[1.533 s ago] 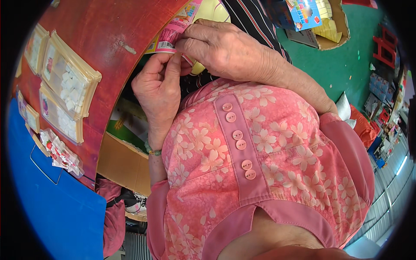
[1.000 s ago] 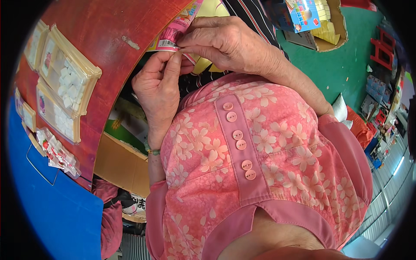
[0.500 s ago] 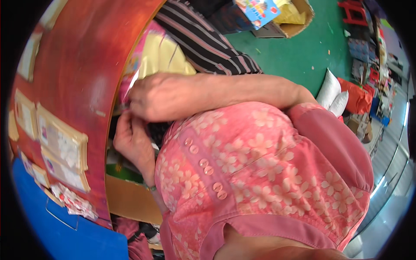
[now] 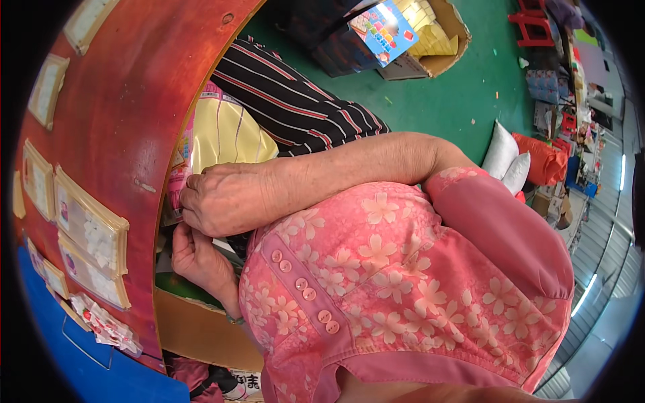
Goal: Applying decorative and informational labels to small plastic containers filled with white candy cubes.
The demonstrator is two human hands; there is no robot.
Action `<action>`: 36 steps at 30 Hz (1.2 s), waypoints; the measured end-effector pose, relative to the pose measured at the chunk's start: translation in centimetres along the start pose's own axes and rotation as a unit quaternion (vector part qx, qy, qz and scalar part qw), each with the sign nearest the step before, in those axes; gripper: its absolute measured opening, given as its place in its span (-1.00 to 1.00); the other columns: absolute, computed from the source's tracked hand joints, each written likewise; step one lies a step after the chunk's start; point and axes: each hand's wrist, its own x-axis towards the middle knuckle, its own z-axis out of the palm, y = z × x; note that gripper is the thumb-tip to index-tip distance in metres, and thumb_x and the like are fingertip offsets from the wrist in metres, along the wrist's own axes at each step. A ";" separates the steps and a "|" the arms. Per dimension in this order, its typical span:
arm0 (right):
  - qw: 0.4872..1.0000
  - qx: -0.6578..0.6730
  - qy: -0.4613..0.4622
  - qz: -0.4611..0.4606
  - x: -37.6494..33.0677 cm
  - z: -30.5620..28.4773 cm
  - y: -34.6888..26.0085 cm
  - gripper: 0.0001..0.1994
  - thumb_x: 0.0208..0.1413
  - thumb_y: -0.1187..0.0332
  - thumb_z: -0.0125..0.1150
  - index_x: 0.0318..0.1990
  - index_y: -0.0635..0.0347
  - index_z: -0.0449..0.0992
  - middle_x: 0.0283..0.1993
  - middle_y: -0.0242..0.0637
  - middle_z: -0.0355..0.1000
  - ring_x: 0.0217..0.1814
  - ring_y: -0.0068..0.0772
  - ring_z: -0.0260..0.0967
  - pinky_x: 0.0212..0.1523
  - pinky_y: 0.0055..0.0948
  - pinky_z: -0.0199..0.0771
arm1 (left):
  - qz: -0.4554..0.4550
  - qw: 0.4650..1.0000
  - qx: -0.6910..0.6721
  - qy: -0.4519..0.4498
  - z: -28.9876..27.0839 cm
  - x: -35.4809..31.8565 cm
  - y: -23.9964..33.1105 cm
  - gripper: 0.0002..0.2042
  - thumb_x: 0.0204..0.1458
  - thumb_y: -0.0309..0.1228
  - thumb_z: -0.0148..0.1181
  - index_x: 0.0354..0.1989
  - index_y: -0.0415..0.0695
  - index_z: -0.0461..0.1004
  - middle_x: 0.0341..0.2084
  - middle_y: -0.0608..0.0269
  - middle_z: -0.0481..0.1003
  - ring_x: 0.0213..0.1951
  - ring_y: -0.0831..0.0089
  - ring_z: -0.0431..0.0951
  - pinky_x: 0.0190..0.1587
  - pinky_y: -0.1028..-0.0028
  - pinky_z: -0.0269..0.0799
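A yellow plastic bag (image 4: 232, 138) with pink printed edges lies across my lap against the table edge. My right hand (image 4: 225, 201) reaches over from the right, with its fingers curled closed on the bag's pink edge. Just below it, my left hand (image 4: 205, 262) comes up from beneath with a band at the wrist. Its thumb and fingertips are pinched together by the bag's lower corner, close to the right fingers. Whatever lies between the left fingertips is too small or hidden to name.
A red-brown wooden table (image 4: 144, 121) curves along my left, bearing clear cream-edged cases (image 4: 87, 221) and red-and-white packets (image 4: 104, 326). An open cardboard box (image 4: 208, 329) is below my left hand. Ahead, a blue printed box (image 4: 383, 33) stands beside a carton (image 4: 447, 50) with yellow packages.
My head view has shifted, so more of the yellow bag shows. Both hands stay together at the bag's edge; the right hand's fingers now curl lower over the pink edge.
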 end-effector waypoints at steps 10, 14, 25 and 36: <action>0.997 0.034 -0.068 0.020 0.6 -0.6 -0.5 -0.82 -0.11 0.37 0.12 -0.41 0.33 0.42 -0.40 -0.14 0.39 -0.33 -0.22 0.44 -0.30 -0.36 0.51 | 0.010 0.999 -0.024 0.021 0.0 -0.8 0.0 -0.89 0.09 -0.57 0.17 -0.29 -0.39 0.49 -0.37 0.23 0.52 -0.33 0.56 0.47 -0.23 0.60 0.38; 0.991 0.083 -0.100 0.039 0.1 -1.1 0.1 -0.82 -0.11 0.40 0.14 -0.37 0.34 0.42 -0.36 -0.13 0.42 -0.28 -0.15 0.46 -0.25 -0.29 0.51 | -0.001 1.000 -0.011 0.020 0.7 -1.0 -0.2 -0.90 0.10 -0.54 0.16 -0.32 -0.36 0.50 -0.46 0.27 0.52 -0.43 0.59 0.47 -0.33 0.61 0.41; 0.971 0.196 -0.113 0.083 -0.7 -1.6 1.8 -0.81 -0.10 0.41 0.16 -0.32 0.33 0.43 -0.31 -0.08 0.43 -0.26 -0.07 0.46 -0.21 -0.20 0.50 | -0.010 1.000 0.025 0.016 1.9 -1.4 -1.3 -0.88 0.13 -0.50 0.16 -0.33 -0.34 0.51 -0.47 0.25 0.53 -0.48 0.57 0.51 -0.37 0.62 0.44; 0.988 0.135 -0.044 0.065 -0.5 -0.9 1.7 -0.77 -0.13 0.37 0.21 -0.32 0.31 0.42 -0.36 -0.12 0.44 -0.28 -0.08 0.47 -0.25 -0.22 0.50 | -0.027 0.986 -0.158 -0.050 1.2 -0.7 -1.9 -0.82 0.20 -0.43 0.08 -0.17 -0.31 0.45 -0.21 0.19 0.49 -0.22 0.46 0.49 -0.14 0.45 0.43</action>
